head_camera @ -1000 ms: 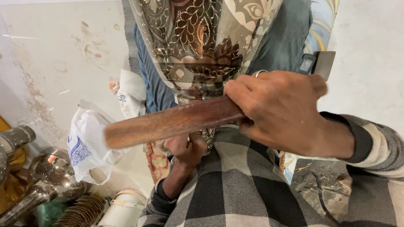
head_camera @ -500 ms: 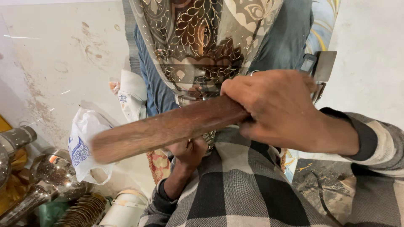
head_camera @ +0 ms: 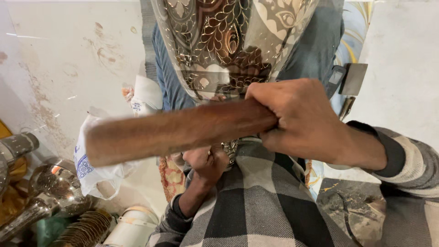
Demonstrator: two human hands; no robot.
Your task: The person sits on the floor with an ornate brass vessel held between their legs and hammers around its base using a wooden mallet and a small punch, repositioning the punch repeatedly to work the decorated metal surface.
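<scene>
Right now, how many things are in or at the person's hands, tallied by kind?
Wooden sticks: 1, the brown stick gripped by the right hand.
Engraved metal vessels: 1, the engraved vessel, with the left hand at its lower end.
Total: 2.

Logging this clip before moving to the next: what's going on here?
A person sits with a large engraved metal vessel, patterned with leaves and flowers, propped against their lap. The right hand grips one end of a long brown wooden stick, held crosswise below the vessel and motion-blurred. The left hand is tucked under the stick at the vessel's base; what it holds is hidden. Shiny metal pieces and a white plastic bag lie alongside.
</scene>
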